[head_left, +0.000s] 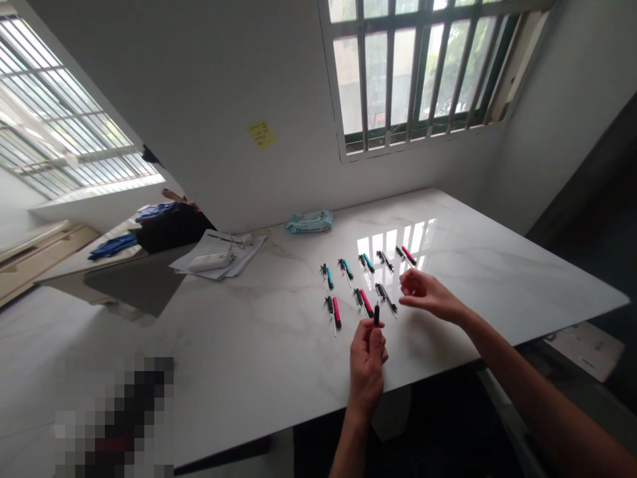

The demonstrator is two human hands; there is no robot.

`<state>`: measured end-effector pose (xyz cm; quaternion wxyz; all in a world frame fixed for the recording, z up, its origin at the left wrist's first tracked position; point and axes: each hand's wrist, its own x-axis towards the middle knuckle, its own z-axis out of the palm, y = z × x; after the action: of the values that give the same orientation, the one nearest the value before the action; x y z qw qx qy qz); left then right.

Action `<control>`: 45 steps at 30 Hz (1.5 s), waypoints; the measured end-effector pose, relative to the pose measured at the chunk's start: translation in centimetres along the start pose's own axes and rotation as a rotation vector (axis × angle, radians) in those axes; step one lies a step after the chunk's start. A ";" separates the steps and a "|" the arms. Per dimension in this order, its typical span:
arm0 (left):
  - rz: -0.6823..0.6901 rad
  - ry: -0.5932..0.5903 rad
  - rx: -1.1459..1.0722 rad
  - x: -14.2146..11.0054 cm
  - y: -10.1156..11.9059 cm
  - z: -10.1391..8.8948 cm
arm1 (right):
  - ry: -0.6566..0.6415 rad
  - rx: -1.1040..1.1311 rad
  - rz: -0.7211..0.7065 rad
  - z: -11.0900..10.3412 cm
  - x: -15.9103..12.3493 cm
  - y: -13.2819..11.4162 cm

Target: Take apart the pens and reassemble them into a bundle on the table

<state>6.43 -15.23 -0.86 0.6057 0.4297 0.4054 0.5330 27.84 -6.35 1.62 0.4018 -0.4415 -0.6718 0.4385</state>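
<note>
**Q:** What is held, and how?
**A:** A short dark pen barrel (377,315) is pinched upright in the closed fingers of the left hand (367,368), with its top end showing above them. The right hand (430,295) is held half open above the table, with its fingers curled and nothing grasped.

**Q:** Where are the pens placed?
**A:** Teal, red and black pens (347,269) are laid out in two rows on a white marble tabletop (478,299), just beyond the left hand. The right hand is nearest the right end of these rows.

**Q:** What is shown around them?
**A:** A packet of wet wipes (308,222) is seen near the far edge. Loose papers (243,255) are seen to the left, with a white device (210,261) on them. Light from a barred window (418,66) is reflected in the marble beyond the pens. A yellow sticky note (261,135) is fixed to the white wall (199,86). A dark bag (172,226) is seen at far left. A pixelated patch (114,418) at near left cannot be identified.
</note>
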 end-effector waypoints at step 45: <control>0.047 -0.060 0.029 0.3 0.0 -0.1 | 0.130 0.327 -0.052 6.5 -3.0 -5.0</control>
<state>6.40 -14.97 -0.89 0.5986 0.4638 0.3846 0.5279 21.47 -11.82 4.00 0.5221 -0.3802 -0.5754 0.5018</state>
